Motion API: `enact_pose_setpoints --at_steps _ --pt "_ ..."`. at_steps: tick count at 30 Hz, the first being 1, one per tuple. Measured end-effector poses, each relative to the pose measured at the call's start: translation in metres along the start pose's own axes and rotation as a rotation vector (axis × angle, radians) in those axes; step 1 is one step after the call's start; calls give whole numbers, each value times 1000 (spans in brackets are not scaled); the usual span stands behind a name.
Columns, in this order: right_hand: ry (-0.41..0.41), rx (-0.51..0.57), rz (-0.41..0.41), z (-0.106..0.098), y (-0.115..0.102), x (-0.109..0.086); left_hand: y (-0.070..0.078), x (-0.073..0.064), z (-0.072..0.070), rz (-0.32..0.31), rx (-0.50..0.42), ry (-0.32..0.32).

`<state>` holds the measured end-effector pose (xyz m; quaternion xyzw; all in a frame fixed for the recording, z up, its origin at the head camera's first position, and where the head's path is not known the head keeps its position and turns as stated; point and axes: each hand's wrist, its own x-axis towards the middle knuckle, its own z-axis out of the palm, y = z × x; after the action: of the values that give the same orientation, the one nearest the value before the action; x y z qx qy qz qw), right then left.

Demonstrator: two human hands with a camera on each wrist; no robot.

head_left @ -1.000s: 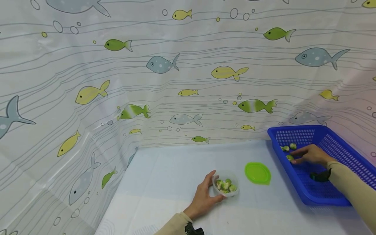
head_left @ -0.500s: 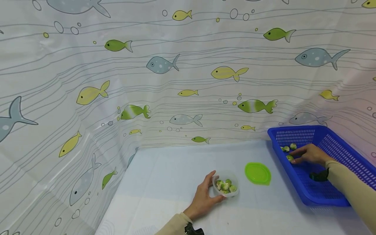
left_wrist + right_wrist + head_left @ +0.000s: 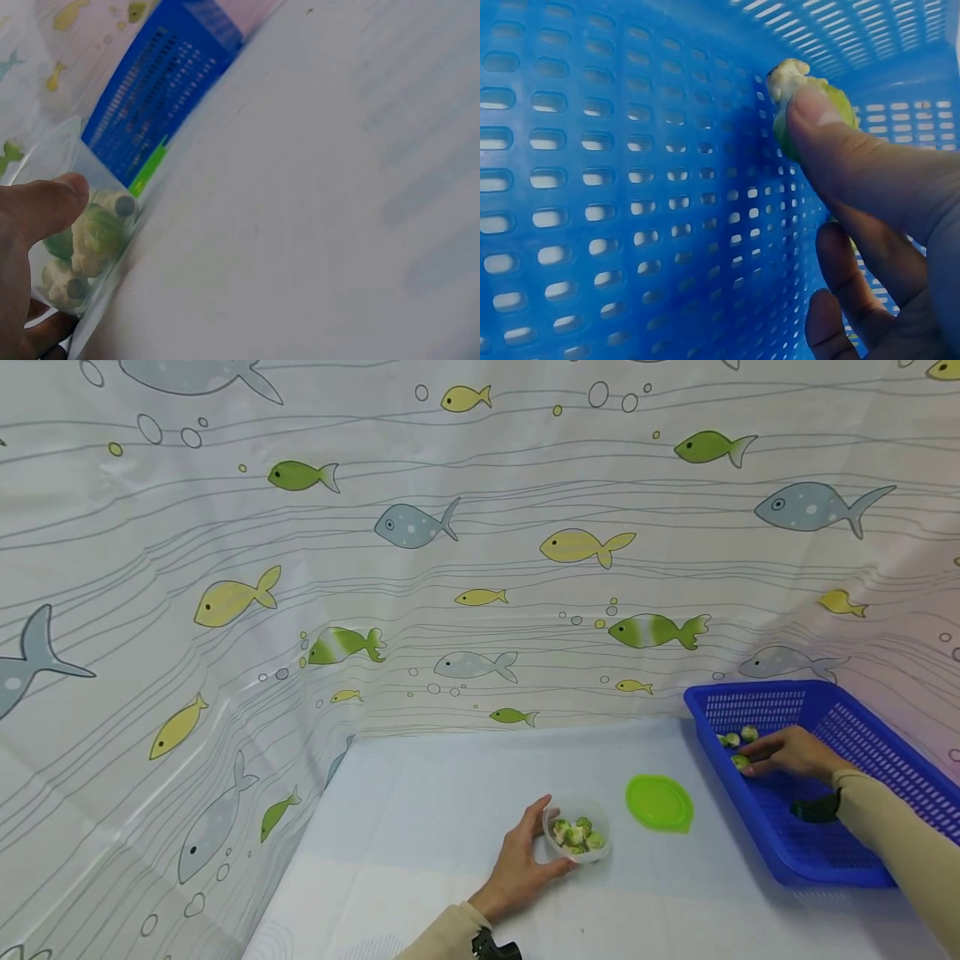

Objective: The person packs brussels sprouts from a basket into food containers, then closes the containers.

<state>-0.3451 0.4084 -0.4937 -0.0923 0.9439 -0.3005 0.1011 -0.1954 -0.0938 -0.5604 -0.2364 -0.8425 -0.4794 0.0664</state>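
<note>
My left hand (image 3: 517,866) grips a small clear plastic tub (image 3: 602,843) by its side, thumb at the front and fingers behind. Several Brussels sprouts (image 3: 574,835) lie inside; the left wrist view shows them through the wall, with the thumb (image 3: 56,202) pressed against the tub. Over at the right, my right hand (image 3: 797,754) reaches into a blue basket (image 3: 765,835). It pinches one Brussels sprout (image 3: 789,79) between thumb and fingers close to the basket wall, as the right wrist view shows. A few other sprouts (image 3: 748,734) sit near the basket's far left corner.
A bright green lid (image 3: 659,803) lies flat on the white table (image 3: 420,793) between the tub and the basket. Behind the table hangs a fish-patterned sheet (image 3: 480,568), which also runs along the left and right sides.
Hardly anything differs: the left hand stays on the tub, and the right hand stays at the sprout with only a very slight shift of its fingers.
</note>
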Motion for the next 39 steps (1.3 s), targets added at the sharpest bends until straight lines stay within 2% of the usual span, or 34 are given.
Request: enact_pose_setpoints --at_steps 13,22,31,39 --pt "31 41 -9 -2 -6 -2 0 1 0 -5 -10 -5" --pt "90 114 -39 -4 -14 -5 -1 1 0 12 -7 8" --pt "128 195 -42 -11 -21 -10 0 2 -1 -12 -23 -1" --pt "162 267 -51 -18 -33 -15 -1 1 0 -6 -16 -2"
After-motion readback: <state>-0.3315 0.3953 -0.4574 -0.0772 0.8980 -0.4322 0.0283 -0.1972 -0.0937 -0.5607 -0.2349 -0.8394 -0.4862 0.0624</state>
